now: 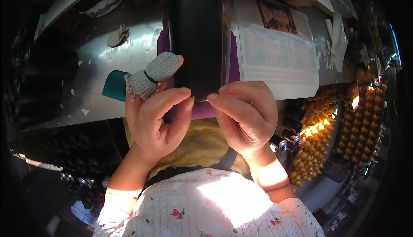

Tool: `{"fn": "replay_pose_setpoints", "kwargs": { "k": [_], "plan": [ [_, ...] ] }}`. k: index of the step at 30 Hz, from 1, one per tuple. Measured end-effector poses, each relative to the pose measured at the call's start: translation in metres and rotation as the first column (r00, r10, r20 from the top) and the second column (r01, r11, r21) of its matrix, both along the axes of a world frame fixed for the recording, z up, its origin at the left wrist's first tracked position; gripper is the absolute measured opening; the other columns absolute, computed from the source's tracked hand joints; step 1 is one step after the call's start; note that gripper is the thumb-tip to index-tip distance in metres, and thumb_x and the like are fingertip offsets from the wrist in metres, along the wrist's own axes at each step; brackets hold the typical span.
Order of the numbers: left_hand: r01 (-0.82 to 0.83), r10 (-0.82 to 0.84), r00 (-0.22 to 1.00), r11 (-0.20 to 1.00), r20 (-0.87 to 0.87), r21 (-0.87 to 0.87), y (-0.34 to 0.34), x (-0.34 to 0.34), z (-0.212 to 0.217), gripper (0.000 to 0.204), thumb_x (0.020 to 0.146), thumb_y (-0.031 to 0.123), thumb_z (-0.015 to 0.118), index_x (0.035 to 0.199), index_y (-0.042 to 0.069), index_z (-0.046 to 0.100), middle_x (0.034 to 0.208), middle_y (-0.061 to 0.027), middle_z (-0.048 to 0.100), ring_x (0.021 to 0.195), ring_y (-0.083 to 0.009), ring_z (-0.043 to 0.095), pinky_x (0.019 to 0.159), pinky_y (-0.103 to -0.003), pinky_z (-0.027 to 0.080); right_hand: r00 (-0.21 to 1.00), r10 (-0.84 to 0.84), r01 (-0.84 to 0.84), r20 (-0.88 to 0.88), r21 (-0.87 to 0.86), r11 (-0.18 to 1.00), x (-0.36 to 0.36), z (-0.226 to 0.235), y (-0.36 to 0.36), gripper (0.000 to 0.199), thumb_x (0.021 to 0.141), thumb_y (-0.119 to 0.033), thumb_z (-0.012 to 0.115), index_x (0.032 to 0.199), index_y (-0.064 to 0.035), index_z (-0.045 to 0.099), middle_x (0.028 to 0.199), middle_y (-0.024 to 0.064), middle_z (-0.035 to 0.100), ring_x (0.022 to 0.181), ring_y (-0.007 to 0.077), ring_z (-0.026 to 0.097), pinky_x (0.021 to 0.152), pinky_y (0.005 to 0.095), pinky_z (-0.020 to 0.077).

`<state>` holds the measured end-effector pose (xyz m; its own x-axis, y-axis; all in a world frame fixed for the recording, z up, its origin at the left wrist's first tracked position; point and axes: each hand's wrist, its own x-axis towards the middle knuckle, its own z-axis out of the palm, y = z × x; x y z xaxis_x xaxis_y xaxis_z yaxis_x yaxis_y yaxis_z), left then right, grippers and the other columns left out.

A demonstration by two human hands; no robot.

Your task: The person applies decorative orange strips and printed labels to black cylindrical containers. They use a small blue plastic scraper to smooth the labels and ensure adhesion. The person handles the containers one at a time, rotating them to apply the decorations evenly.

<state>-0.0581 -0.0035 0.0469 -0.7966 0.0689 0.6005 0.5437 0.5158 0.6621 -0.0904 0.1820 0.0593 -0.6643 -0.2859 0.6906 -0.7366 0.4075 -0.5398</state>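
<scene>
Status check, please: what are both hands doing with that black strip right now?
Left hand and right hand both pinch the near edge of the black strip. Grey sleeve covers one left finger. Strip lies over purple cloth on the metal table. Nothing blocking.

Tall black glossy cylinder (198, 35) cut off by top edge at 12 o'clock; its lower end hidden behind both hands. Purple cloth (202, 111) mostly covered by cylinder and fingers. Small object pinched between left hand (157, 116) and right hand (245, 116) too small to tell. Teal flat piece (114, 86) partly hidden behind grey knitted finger cot (155, 76). Dark racks at 8 o'clock too dim. Printed white sheet (275, 48) blurred.
</scene>
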Motion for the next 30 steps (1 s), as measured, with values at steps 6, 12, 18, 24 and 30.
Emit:
{"fn": "replay_pose_setpoints", "kwargs": {
  "k": [6,12,18,24,30],
  "plan": [
    [0.005,-0.005,1.0,1.0,-0.004,-0.025,-0.0022,-0.0013,0.0014,0.029,0.086,-0.006,0.068,0.111,0.0,0.054,0.126,-0.0319,0.061,0.122,-0.0396,0.061,0.101,-0.04,0.051,1.0,0.015,-0.015,0.004,0.002,1.0,-0.0003,-0.0007,0.0014,0.032,0.061,0.0,0.075,0.092,-0.0075,0.074,0.089,0.0046,0.066,0.07,0.0209,0.062,0.059,0.0308,0.0482],
    [-0.045,0.045,0.999,0.999,-0.024,0.03,0.0016,-0.0017,-0.0032,0.032,0.083,-0.001,0.074,0.111,0.007,0.06,0.123,-0.0239,0.066,0.113,-0.0338,0.063,0.093,-0.035,0.048,1.0,0.007,-0.006,0.029,-0.034,0.999,0.0013,-0.0039,-0.0003,0.032,0.062,0.002,0.076,0.092,-0.0077,0.074,0.089,0.0043,0.066,0.07,0.0205,0.061,0.06,0.0308,0.0483],
    [0.003,-0.003,1.0,1.0,-0.007,-0.019,-0.0018,-0.001,-0.0002,0.029,0.087,-0.005,0.067,0.112,0.0,0.054,0.126,-0.0313,0.06,0.123,-0.0395,0.06,0.101,-0.041,0.051,0.999,0.01,-0.01,0.041,-0.006,1.0,0.0007,-0.0003,0.0011,0.035,0.061,0.003,0.076,0.094,-0.0086,0.074,0.089,0.0044,0.066,0.07,0.0201,0.061,0.059,0.0309,0.0482],
    [0.002,-0.002,1.0,1.0,0.014,-0.031,-0.0017,0.0006,0.0019,0.029,0.087,-0.006,0.067,0.113,0.0,0.054,0.126,-0.0308,0.06,0.123,-0.0397,0.06,0.101,-0.041,0.052,0.998,-0.02,0.022,0.061,-0.023,0.999,0.0015,0.0003,-0.002,0.035,0.062,0.004,0.078,0.093,-0.009,0.073,0.09,0.0041,0.066,0.071,0.0198,0.062,0.059,0.0306,0.0485],
    [0.001,0.0,1.0,1.0,0.008,-0.027,-0.0014,0.0007,0.0009,0.029,0.087,-0.006,0.067,0.112,0.0,0.054,0.127,-0.0306,0.059,0.122,-0.0397,0.06,0.101,-0.041,0.052,0.996,0.0,0.004,0.092,-0.047,0.999,0.001,-0.0023,-0.001,0.032,0.064,0.005,0.079,0.092,-0.0093,0.072,0.094,0.0041,0.065,0.072,0.019,0.062,0.06,0.0293,0.0486]
  ]
}}
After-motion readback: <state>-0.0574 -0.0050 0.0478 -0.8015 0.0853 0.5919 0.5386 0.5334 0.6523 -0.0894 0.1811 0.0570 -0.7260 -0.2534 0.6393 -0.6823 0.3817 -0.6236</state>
